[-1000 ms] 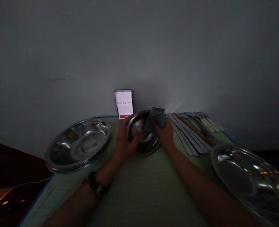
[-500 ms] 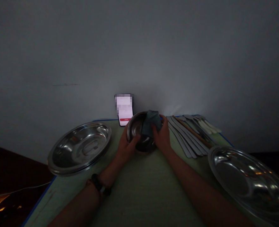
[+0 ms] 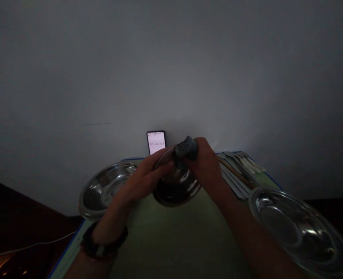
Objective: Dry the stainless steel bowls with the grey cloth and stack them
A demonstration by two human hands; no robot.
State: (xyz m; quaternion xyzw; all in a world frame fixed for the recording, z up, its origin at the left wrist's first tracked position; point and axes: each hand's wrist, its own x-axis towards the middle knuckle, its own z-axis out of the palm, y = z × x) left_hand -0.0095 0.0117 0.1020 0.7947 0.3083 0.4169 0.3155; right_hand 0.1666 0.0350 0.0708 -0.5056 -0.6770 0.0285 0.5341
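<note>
A small steel bowl point(image 3: 177, 189) is held up over the middle of the green table point(image 3: 174, 244). My left hand point(image 3: 143, 180) grips its left rim, fingers curled over the edge. My right hand point(image 3: 206, 164) is closed on a grey cloth point(image 3: 185, 146) pressed against the bowl's far rim. The scene is dim.
A large steel basin point(image 3: 104, 188) sits at the left, another basin point(image 3: 299, 228) at the right front. A row of flat metal utensils point(image 3: 238, 170) lies behind the right basin. A lit phone point(image 3: 156, 142) leans on the wall. A cable point(image 3: 28, 246) runs off at the lower left.
Both hands have lifted the bowl nearer to me and tipped it. The cloth has moved from inside the bowl up to its far rim. The view has tilted upward.
</note>
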